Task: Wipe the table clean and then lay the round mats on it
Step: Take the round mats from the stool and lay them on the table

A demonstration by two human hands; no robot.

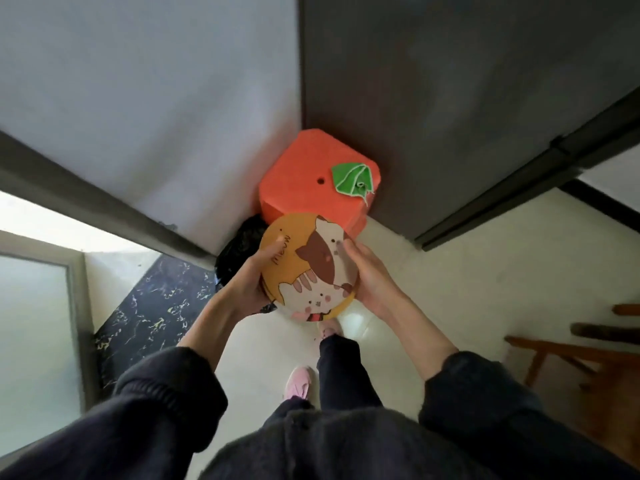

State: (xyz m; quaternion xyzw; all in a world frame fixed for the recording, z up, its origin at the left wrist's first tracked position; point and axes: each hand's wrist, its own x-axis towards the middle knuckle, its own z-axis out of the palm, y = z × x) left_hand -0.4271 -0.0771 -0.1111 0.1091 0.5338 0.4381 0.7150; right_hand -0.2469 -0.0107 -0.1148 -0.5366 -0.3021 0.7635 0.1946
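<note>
A person stands on a pale tiled floor (450,271) in a corner where a grey wall (156,98) meets a dark door (467,98). Against that corner sits an orange stool (304,174) with a green cloth (351,180) lying on its top, toward the right edge. A black bag (239,247) is wedged just left of the stool, and part of a wooden chair (571,355) shows at the right edge.

The round mats (310,268), a cartoon cat printed on the top one, are held up in front of the stool, clear of the floor, between both hands. The left hand (247,285) grips the left rim with its thumb on the printed face; the right hand (372,275) cups the right rim, its fingers (343,249) curled over the face. A second pale edge under the bottom rim suggests a stack, though the count cannot be told.

No surface to be wiped is in view, so the mats probably have to be carried elsewhere. Both hands are equally near, one on each side of the disc.
</note>
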